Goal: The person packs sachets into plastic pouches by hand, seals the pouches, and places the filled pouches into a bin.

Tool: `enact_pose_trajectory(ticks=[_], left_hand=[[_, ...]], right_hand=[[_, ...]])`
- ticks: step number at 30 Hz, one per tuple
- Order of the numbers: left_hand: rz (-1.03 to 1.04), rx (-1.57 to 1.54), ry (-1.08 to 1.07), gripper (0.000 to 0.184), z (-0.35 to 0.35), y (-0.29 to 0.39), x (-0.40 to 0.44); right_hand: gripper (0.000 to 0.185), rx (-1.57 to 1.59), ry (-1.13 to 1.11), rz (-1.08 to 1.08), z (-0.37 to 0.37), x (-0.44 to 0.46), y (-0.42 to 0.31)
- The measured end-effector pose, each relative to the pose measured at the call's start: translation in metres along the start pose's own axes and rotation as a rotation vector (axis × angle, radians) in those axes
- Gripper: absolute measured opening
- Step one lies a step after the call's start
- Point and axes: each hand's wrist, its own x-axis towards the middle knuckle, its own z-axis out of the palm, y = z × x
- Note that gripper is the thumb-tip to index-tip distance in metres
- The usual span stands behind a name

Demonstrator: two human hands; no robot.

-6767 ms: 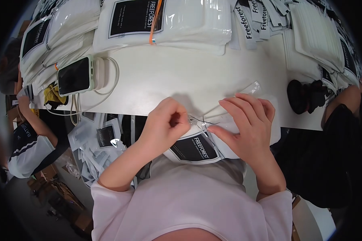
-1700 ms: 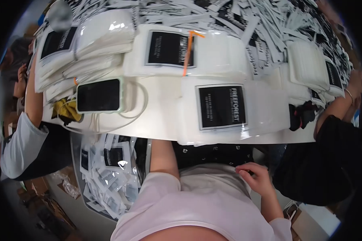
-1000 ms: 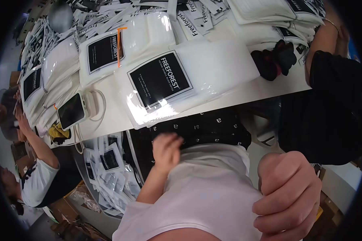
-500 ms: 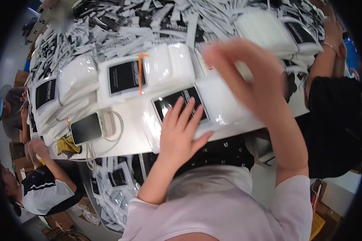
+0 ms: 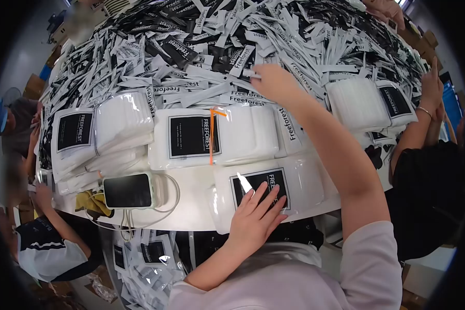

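Observation:
My left hand (image 5: pixel 257 218) lies with fingers spread on a clear plastic bag (image 5: pixel 310 178) of white contents at the table's front edge. The bag has a black FREEFOREST label (image 5: pixel 240 192), partly under my fingers; a bright white patch shows on it. Stretched out over the heap, my right hand (image 5: pixel 276 82) has its fingers closed at the end of a slim white packet (image 5: pixel 249 73). Beside those fingertips lies a white Freeforest packet (image 5: pixel 241 59). Behind my left hand rests another labelled bag (image 5: pixel 250 134) with an orange strip (image 5: pixel 211 139) across it.
A heap of black and white packets (image 5: pixel 175 49) covers the back of the table. Stacked bags stand left (image 5: pixel 121 119) and right (image 5: pixel 357 103). A phone (image 5: pixel 128 190) with a cable (image 5: pixel 178 194) sits front left, by a yellow cloth (image 5: pixel 94 204). Other people's arms (image 5: pixel 428 98) show at both sides.
My right hand has swung forward and left from above the front bag to the packet heap. My left hand has stayed on the bag. The view has shifted to show more of the heap.

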Motion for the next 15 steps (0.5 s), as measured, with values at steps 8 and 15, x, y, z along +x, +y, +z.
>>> enact_pose_trajectory(ticks=[8, 15], left_hand=[[0.026, 0.054, -0.001, 0.038, 0.002, 0.002, -0.001], [0.087, 0.146, 0.069, 0.032, -0.007, 0.018, 0.001]], right_hand=[[0.031, 0.238, 0.081, -0.013, -0.043, -0.021, 0.001], [0.033, 1.067, 0.843, 0.061, -0.099, -0.240, 0.022]])
